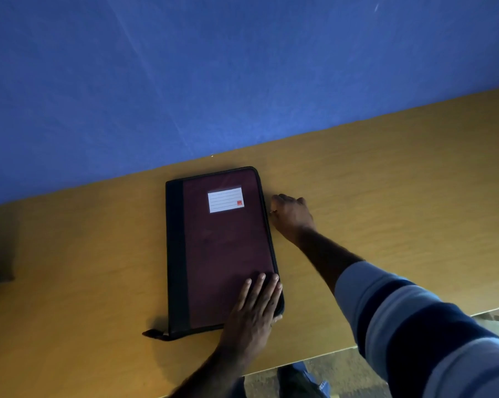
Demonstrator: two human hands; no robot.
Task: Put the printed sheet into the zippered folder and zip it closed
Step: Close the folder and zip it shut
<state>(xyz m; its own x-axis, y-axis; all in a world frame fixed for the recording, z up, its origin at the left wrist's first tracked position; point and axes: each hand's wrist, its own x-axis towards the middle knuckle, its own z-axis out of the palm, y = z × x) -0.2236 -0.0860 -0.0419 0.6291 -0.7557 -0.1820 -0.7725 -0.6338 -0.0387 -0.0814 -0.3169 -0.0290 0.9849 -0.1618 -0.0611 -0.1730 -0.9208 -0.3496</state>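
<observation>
Wall (pixel 185 67) of blue fills the upper frame, meeting the far edge of a yellow-brown wooden table (pixel 386 173). Zippered folder (pixel 222 248) lies flat and closed on the table, maroon cover up, black spine strip along its left side, black zip edging round the rest. Printed sheet not visible. Striped sleeve (pixel 414 326) (pale and dark blue bands) covers the right forearm. Left hand (pixel 254 308) rests palm down, fingers spread flat on the folder's near right corner, thumb tucked at the edge; it presses, grasps nothing. Right hand (pixel 292 216) sits on the table against the folder's right edge, fingers curled closed; a small glint at the fingertips may be the zip pull, too dim to confirm. White label (pixel 226 200) on the cover: ruled lines, blank, small red square with unreadable mark. Black tab (pixel 153 334) protrudes at the near left corner.
</observation>
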